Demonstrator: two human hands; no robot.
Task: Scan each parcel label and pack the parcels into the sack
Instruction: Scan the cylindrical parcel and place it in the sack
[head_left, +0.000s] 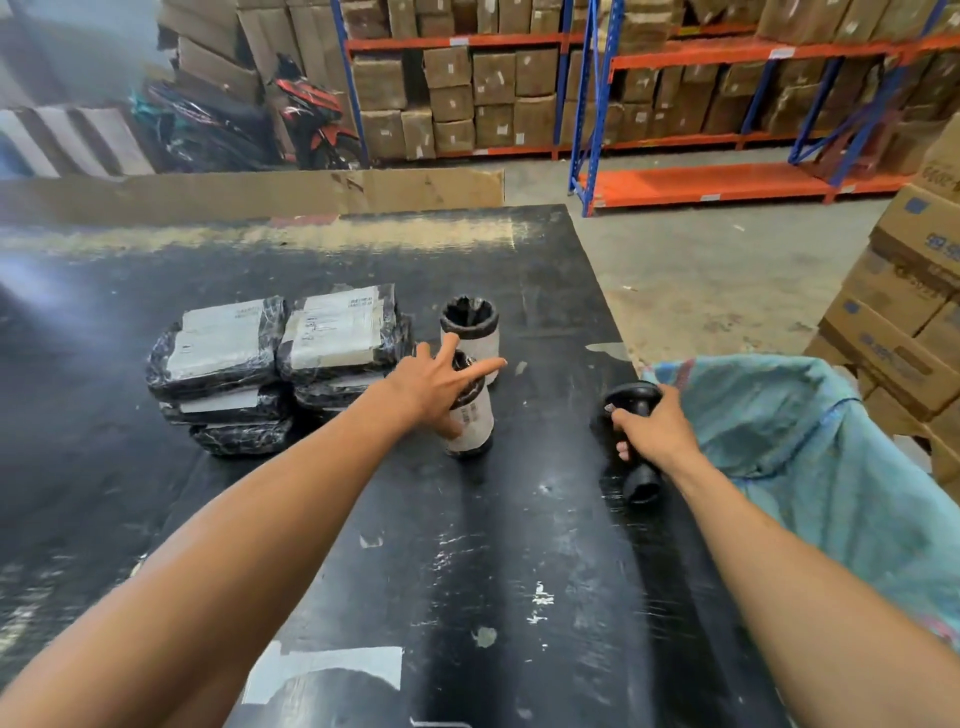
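Scanning step: right hand (655, 426) clamped on scanner (631, 441); left hand (434, 387), fingers spread, touches near cylinder parcel (470, 423) at table (519, 571) centre. Sack (789, 441) at three o'clock. Next: aim at label.

two upright round parcels in black wrap with white labels: near one (470, 415) under a hand, far one (470, 325) just behind it. left of them, two stacks of flat black-wrapped parcels (270, 364), labels up. black scanner (631, 441) held at right. open teal sack (810, 431) at the table's right edge.
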